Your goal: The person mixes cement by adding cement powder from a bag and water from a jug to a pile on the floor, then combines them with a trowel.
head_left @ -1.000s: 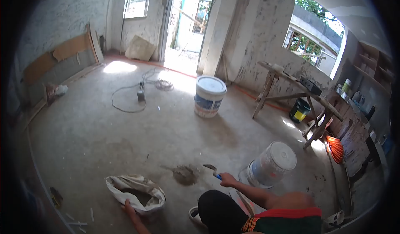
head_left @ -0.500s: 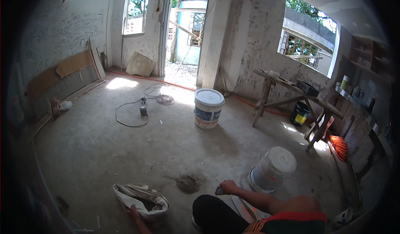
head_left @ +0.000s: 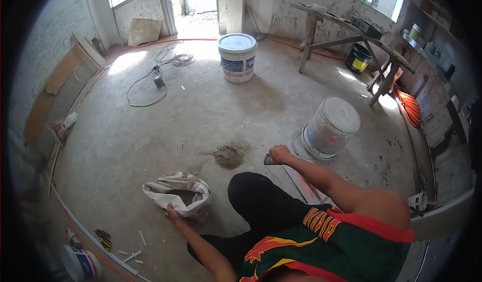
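Observation:
My left hand (head_left: 172,214) grips the near rim of an open white sack (head_left: 183,192), which stands on the floor with grey material inside. My right hand (head_left: 279,155) is closed around a small tool (head_left: 268,159), seen only in part, held above the floor. Between the two hands and a little farther off lies a small heap of grey-brown material (head_left: 229,156). A long flat board or tool (head_left: 302,184) lies below my right forearm.
An upturned bucket (head_left: 331,126) is at the right, and a lidded bucket (head_left: 237,58) stands farther back. Beyond are a cable (head_left: 146,101) and a wooden trestle (head_left: 346,25). Lower left are another bucket (head_left: 83,264), pliers (head_left: 103,239) and white strips (head_left: 143,238).
The view has tilted down, so the floor items sit higher and more of my body shows. My left hand still holds the sack's rim, and my right hand still holds the tool.

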`<state>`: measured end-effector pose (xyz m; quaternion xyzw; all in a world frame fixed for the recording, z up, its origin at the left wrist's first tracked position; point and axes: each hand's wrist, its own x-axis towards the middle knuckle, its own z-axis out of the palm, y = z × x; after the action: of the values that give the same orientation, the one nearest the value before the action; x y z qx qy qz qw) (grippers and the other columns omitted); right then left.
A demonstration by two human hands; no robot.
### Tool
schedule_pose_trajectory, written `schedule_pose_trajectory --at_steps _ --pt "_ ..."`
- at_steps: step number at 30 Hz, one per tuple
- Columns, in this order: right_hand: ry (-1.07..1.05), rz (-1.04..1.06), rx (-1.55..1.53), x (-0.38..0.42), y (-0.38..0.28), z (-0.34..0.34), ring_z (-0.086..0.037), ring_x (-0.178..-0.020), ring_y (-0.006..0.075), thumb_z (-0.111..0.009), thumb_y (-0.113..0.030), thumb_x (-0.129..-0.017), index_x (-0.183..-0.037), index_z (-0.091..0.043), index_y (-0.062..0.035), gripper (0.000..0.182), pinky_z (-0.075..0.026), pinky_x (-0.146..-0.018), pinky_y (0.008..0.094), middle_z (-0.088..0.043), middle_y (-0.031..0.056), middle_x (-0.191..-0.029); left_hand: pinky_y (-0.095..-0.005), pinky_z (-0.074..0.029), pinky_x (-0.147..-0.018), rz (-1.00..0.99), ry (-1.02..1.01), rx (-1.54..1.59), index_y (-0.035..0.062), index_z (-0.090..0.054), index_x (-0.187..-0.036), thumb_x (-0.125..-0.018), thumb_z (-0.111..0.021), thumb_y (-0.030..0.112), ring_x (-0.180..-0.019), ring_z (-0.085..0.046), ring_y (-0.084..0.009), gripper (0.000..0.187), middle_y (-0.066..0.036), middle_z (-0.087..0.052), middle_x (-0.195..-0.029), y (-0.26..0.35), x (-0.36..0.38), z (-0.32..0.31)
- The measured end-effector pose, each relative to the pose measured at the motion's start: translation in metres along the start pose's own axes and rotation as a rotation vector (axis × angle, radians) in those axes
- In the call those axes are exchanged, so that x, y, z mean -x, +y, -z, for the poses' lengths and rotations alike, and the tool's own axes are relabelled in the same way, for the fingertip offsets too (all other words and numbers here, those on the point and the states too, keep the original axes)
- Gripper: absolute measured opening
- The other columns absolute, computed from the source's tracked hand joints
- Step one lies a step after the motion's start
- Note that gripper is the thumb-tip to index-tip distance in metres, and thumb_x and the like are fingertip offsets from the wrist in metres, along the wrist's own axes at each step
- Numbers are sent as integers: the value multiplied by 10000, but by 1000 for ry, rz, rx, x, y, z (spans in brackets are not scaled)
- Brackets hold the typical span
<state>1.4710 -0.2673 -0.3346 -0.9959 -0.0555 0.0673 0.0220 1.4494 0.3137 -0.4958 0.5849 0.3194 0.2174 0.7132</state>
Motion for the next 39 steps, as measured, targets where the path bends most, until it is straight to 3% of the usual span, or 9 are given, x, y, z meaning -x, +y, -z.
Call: schedule_pose_trajectory --at_steps 4,5,7,11,20,26,30,32,39 --pt "-63 -27 -2 5 1 -7 -697 -743 345 -685 -234 -639 -701 -702 -50 195 -559 -659 441 -690 198 -774 -395 -526 -838 72 -20 -35 -168 -625 -1101 -787 -700 212 -919 -643 -293 499 -214 -654 -1063 11 12 -10" --pt "-15 7 27 2 5 -23 -689 -700 323 -726 -176 -621 -702 -700 -98 115 -548 -627 440 -692 152 -758 -397 -526 -838 97 -30 -40 -166 -626 -1098 -787 -700 213 -916 -642 -297 496 -218 -654 -1061 22 18 -18" --pt "115 54 -74 0 13 -46 -680 -693 337 -692 -122 -597 -671 -686 -93 80 -540 -621 447 -674 163 -712 -401 -527 -836 141 -16 -80 -163 -628 -1092 -786 -700 213 -909 -642 -304 490 -225 -653 -1055 25 17 -19" --pt "88 13 -61 7 -5 -27 -697 -765 356 -670 -90 -638 -688 -699 -47 72 -552 -661 451 -697 181 -769 -409 -528 -833 180 63 -202 -157 -632 -1080 -786 -701 215 -894 -640 -318 480 -240 -650 -1045 13 -2 -16" --pt "57 -26 -26 7 -15 -22 -705 -768 342 -636 -60 -682 -712 -700 -35 76 -557 -650 449 -706 170 -785 -432 -544 -837 116 146 -290 -155 -596 -1120 -744 -741 251 -909 -641 -340 572 -278 -637 -1060 11 -9 -25" --pt "56 -23 -21 3 -20 -15 -704 -805 322 -600 -101 -757 -733 -709 -61 119 -553 -681 444 -714 149 -832 -435 -536 -853 140 116 -189 -163 -585 -1154 -809 -674 270 -951 -644 -360 561 -270 -627 -1130 33 19 -40" --pt "57 17 -10 5 -26 -10 -705 -801 326 -606 -90 -742 -726 -704 -51 106 -555 -677 444 -712 157 -824 -430 -531 -861 142 128 -136 -162 -554 -1207 -820 -664 262 -967 -638 -365 585 -278 -614 -1153 64 51 -50" --pt "86 34 -18 2 -25 -16 -705 -778 334 -614 -73 -718 -716 -700 -40 91 -559 -660 447 -706 166 -800 -425 -531 -863 207 135 -186 -156 -550 -1222 -822 -662 266 -971 -637 -365 592 -281 -609 -1165 54 39 -44" --pt "81 73 -39 -7 -19 -39 -691 -749 347 -615 -134 -729 -720 -689 -65 101 -541 -619 473 -684 183 -763 -431 -533 -842 112 135 -165 -160 -571 -1180 -787 -681 275 -944 -646 -354 596 -279 -629 -1116 42 32 -51"
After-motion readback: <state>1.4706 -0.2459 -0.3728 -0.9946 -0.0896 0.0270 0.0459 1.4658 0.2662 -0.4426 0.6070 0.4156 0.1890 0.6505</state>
